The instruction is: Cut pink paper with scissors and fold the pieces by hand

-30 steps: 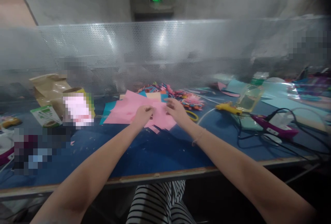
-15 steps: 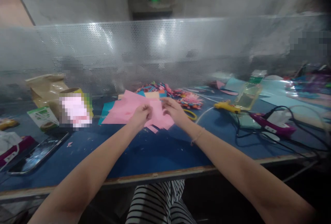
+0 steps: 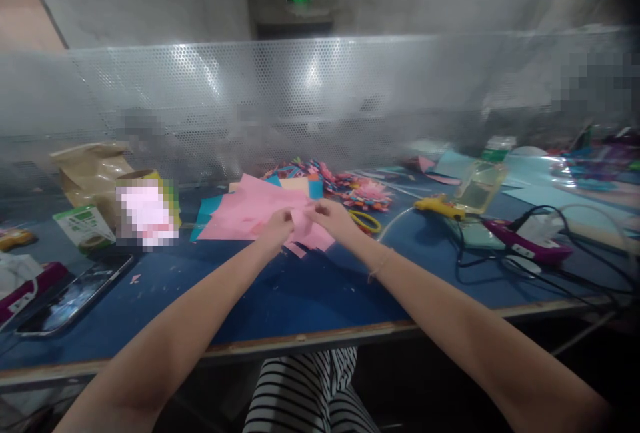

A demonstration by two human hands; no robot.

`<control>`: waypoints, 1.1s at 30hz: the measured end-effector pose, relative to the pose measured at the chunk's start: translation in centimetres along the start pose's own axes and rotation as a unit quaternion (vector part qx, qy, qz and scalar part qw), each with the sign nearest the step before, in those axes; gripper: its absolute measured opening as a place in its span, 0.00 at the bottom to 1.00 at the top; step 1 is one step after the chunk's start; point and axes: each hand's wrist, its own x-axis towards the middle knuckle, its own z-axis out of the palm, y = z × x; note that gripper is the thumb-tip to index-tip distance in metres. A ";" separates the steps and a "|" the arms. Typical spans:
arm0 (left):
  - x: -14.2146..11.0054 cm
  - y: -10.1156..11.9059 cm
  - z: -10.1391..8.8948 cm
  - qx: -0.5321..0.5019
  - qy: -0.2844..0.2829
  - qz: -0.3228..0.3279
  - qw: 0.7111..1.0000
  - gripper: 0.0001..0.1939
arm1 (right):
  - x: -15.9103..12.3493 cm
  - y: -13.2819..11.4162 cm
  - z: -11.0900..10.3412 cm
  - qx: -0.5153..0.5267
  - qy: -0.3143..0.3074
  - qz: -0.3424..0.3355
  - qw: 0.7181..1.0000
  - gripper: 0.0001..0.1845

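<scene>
Between my two hands is a small piece of pink paper (image 3: 301,222), its far part bent up. My left hand (image 3: 277,227) pinches its left side with thumb and fingers. On the other side my right hand (image 3: 330,217) grips the upper right part with bent fingers. Beneath them lies a spread of larger pink paper sheets (image 3: 235,209) with cut strips at the near edge. A blue sheet (image 3: 207,209) sticks out from under the pink ones on the left. Yellow-handled scissors (image 3: 367,221) lie just beyond my right wrist, partly hidden.
Behind the sheets sit colourful paper flowers (image 3: 367,191). To the right are a yellow glue gun (image 3: 439,206), a bottle of clear yellowish liquid (image 3: 480,186), a purple tissue pack (image 3: 530,243) and loose black cables. A phone (image 3: 75,296) and a paper bag (image 3: 93,176) are on the left.
My hands have come closer together, the right one moving slightly left and down. The small pink paper between them, flatter before, is now bent up, and more of the yellow scissor handle shows.
</scene>
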 end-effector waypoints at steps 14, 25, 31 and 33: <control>-0.6 1.8 0.0 -0.089 0.059 -0.035 0.994 0.08 | -0.3 0.3 -0.4 -0.155 0.067 -0.113 0.979 0.12; -0.4 1.8 -0.3 -0.170 0.071 -0.046 0.982 0.10 | -1.0 -0.3 0.4 -0.192 -0.010 -0.263 0.945 0.13; -0.6 2.3 0.0 -0.198 0.040 -0.022 0.979 0.10 | -0.8 0.2 0.2 -0.193 -0.026 -0.284 0.939 0.17; -0.6 2.4 0.0 -0.195 0.037 -0.016 0.980 0.09 | -0.8 0.3 0.2 -0.186 -0.024 -0.285 0.940 0.18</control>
